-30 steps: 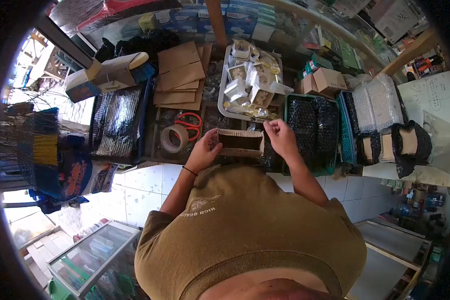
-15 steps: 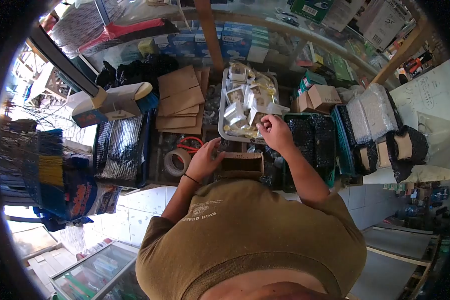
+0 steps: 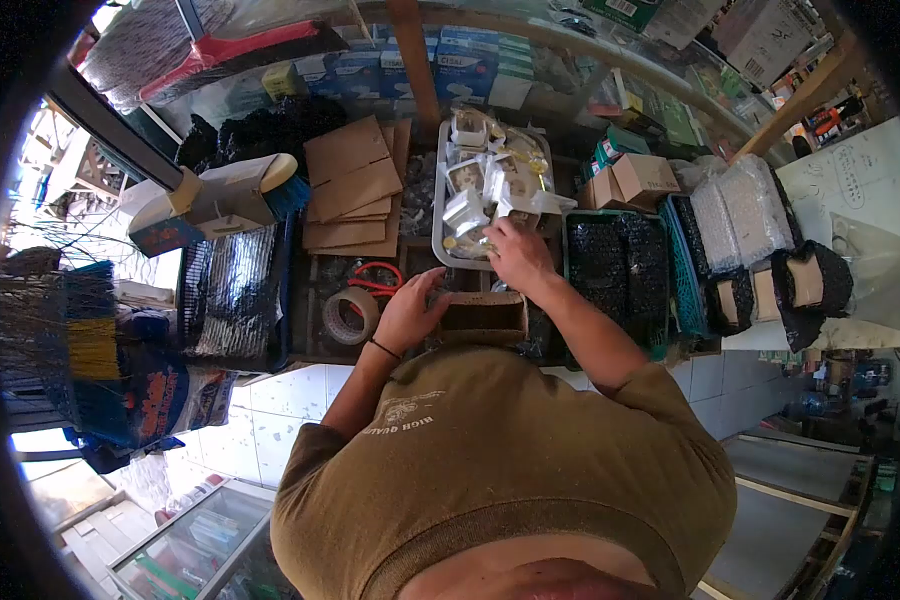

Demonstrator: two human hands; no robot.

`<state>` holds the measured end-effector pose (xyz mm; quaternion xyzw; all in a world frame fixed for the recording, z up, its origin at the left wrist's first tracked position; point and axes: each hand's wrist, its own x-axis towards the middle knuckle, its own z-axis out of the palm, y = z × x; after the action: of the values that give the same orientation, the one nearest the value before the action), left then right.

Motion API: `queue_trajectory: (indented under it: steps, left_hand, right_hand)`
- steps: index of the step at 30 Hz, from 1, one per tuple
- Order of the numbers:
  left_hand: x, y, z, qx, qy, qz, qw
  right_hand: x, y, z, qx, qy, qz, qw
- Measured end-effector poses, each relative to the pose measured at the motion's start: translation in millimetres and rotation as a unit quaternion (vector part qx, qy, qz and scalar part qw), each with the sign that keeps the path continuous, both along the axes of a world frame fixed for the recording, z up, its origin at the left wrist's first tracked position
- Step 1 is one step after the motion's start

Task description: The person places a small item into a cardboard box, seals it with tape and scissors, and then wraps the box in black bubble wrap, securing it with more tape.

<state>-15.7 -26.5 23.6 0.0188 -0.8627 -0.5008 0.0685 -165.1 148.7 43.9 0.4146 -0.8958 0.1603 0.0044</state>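
Observation:
My right hand [image 3: 519, 256] is over the near edge of a pale plastic tray [image 3: 438, 200], its fingers slightly apart and pointing down at small clear packets [image 3: 467, 210]. Its fingertips are partly hidden, and no packet is seen lifted in it. The packets are heaped in the tray, with pale and yellowish contents. My left hand [image 3: 410, 312] is against the left side of an open cardboard box [image 3: 485, 298], with thumb and fingers apart. The box stands close to my body, its opening facing up and its inside dark.
Left of my left hand lie a tape roll [image 3: 350, 316] and red-handled scissors [image 3: 378, 278]. Flat cardboard pieces [image 3: 353, 175] are stacked behind them. To the right, a green basket [image 3: 660, 345] holds black-wrapped parcels [image 3: 616, 260]. More bubble-wrapped parcels [image 3: 745, 225] stand farther right.
My right hand has moved left and down from the tray's right near corner to the packets, its fingers loosening from a pinch. My left hand stays beside the box. The view has shifted slightly.

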Motion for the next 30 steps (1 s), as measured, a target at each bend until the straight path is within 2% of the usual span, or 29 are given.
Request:
queue_trajectory:
  steps: [6, 9, 16, 22, 25, 30]
  left_hand:
    - [-1, 2, 8, -0.002, -0.002, -0.007, 1.000]
    - [-1, 1, 9, -0.016, 0.006, -0.013, 1.000]
    - [1, 2, 9, -0.042, 0.010, -0.015, 0.999]
    - [6, 6, 6, -0.045, 0.015, -0.021, 0.999]
    - [7, 6, 6, -0.048, -0.005, -0.025, 0.999]
    - [12, 10, 9, -0.055, 0.002, -0.011, 0.998]
  right_hand:
    - [3, -13, -18, 0.075, 0.064, -0.029, 0.995]
    - [3, -13, -16, 0.045, 0.076, -0.018, 0.996]
    - [6, -5, -22, -0.011, 0.028, -0.017, 0.999]
    - [-3, 9, -21, -0.114, -0.153, -0.015, 0.982]
    - [-4, 11, -22, -0.160, -0.143, -0.020, 0.977]
    - [-1, 6, -25, -0.119, -0.150, -0.019, 0.981]
